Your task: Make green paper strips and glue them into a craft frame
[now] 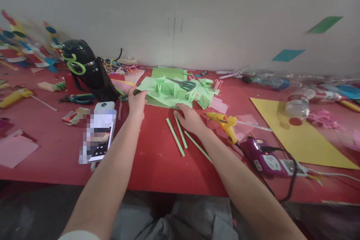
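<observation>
Light green paper sheet, between and just beyond the two hands, bearing folded green paper pieces and one pair of scissors, grey-handled, lying across the pieces. Left hand: at the sheet's left edge, fingers curved; whether they grip it cannot be told. Right hand: palm down at the sheet's near edge, fingers loosely bent; whether they pinch the paper cannot be told. Green paper strips, three, nearer the body than the right hand, one reaching its forearm. Yellow glue gun, one, just right of the right hand; purple power strip, farther right. Left of the left hand: black flask, upright but tilted in view; pliers, teal-handled; phone, screen lit, beside the left forearm. Yellow sheet, well right of the right hand. All on a red tabletop.
</observation>
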{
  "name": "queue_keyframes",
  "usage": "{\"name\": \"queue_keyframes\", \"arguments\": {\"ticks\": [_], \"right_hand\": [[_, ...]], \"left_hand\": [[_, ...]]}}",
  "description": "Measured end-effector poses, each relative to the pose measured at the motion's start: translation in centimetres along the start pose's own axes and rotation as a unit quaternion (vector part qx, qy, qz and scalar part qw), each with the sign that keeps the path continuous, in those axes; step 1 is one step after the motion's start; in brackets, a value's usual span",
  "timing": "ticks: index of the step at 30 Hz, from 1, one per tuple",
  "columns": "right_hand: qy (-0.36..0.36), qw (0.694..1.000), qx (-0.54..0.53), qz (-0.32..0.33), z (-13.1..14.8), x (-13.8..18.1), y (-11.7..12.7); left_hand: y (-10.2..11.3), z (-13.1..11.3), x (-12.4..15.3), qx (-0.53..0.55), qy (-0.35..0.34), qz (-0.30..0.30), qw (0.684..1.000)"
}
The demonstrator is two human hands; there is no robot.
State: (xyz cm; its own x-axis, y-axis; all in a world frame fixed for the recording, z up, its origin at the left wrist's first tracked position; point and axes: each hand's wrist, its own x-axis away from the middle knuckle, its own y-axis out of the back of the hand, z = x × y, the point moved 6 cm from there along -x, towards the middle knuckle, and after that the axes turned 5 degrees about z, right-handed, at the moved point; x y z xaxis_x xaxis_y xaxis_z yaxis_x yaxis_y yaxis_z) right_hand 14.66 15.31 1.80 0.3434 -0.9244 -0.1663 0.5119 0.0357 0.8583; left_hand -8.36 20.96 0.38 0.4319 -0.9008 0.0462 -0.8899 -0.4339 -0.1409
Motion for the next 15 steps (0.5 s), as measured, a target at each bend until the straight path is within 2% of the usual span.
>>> {"name": "queue_keyframes", "arguments": {"ticks": [4, 6, 8, 11, 15], "right_hand": [[0.034, 0.999, -0.001, 0.003, 0.3, 0.1, -0.1], [0.045, 0.999, 0.005, 0.016, 0.5, 0.2, -0.2], [0.035, 0.999, 0.009, 0.029, 0.5, 0.2, -0.4], [0.016, 0.999, 0.008, 0.031, 0.4, 0.2, -0.3], [0.010, 1.000, 0.008, 0.013, 0.2, 0.2, -0.2]], "left_hand": [[-1.4, 0.1, 0.3, -0.170, -0.063, 0.081, 0.980], [-1.6, -0.3, 0.6, -0.256, -0.116, 0.088, 0.956], [-1.9, -0.9, 1.0, -0.296, -0.157, 0.097, 0.937], [-2.4, -2.1, 1.9, -0.270, -0.196, 0.119, 0.935], [-3.3, -3.7, 3.0, -0.178, -0.235, 0.158, 0.942]]}}
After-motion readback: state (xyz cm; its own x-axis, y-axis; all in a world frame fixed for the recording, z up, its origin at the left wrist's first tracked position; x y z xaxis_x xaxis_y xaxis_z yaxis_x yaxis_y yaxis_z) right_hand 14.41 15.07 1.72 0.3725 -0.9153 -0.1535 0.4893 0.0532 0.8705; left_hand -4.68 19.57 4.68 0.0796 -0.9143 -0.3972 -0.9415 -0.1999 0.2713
